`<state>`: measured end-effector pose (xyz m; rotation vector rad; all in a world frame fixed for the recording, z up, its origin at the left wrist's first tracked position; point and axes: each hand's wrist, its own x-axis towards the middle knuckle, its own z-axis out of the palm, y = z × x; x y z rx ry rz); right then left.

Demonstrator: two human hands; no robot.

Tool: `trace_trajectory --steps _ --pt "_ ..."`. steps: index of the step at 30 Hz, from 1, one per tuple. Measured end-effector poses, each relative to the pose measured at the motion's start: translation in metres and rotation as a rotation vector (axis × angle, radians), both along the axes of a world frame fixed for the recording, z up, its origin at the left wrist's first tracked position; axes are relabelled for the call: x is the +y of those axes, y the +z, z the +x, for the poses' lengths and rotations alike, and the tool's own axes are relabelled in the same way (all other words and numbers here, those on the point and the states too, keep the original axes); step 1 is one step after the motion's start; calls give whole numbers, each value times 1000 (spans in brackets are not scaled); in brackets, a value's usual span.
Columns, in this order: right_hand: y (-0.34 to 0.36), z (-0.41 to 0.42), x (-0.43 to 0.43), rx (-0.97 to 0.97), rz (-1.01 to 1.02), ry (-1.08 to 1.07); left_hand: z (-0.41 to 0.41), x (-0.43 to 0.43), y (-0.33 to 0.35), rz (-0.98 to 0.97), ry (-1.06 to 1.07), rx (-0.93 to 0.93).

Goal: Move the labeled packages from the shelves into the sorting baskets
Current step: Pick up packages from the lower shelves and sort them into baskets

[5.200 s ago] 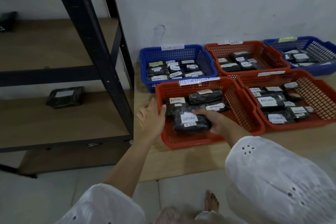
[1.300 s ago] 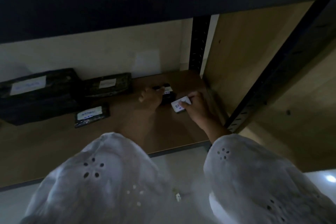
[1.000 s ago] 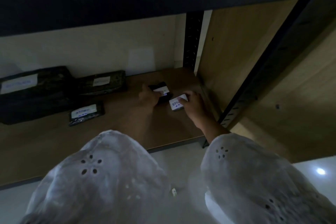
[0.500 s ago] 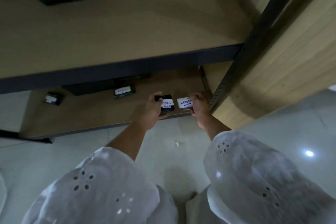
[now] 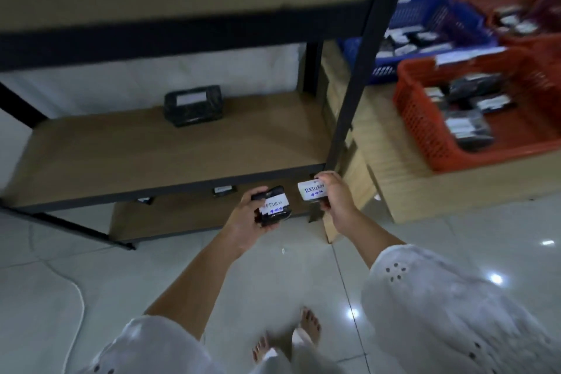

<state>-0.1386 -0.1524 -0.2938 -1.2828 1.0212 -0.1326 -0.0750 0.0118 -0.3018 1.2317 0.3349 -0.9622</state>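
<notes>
L hand [image 5: 246, 219] grips black pkg [image 5: 274, 206], R hand [image 5: 337, 198] pinches half-hidden pkg [image 5: 311, 190] — baskets [image 5: 422, 127] blurred

Shelf post [image 5: 361, 70] — perhaps — blocks way to red basket [image 5: 425, 124].

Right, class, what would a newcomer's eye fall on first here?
Centre frame, the left hand grips a black package labelled RETURN and the right hand holds a second RETURN package. At right, a red basket holds more packages; a lone package sits on the middle shelf.
</notes>
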Motion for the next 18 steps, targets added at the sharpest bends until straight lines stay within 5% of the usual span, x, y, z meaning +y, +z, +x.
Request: trace_trajectory --steps 7,18 --pt "88 -49 4 -141 -99 -1 -46 21 98 -158 -41 -58" --pt "130 -110 -8 -279 -36 -82 -91 5 155 -188 -139 -190"
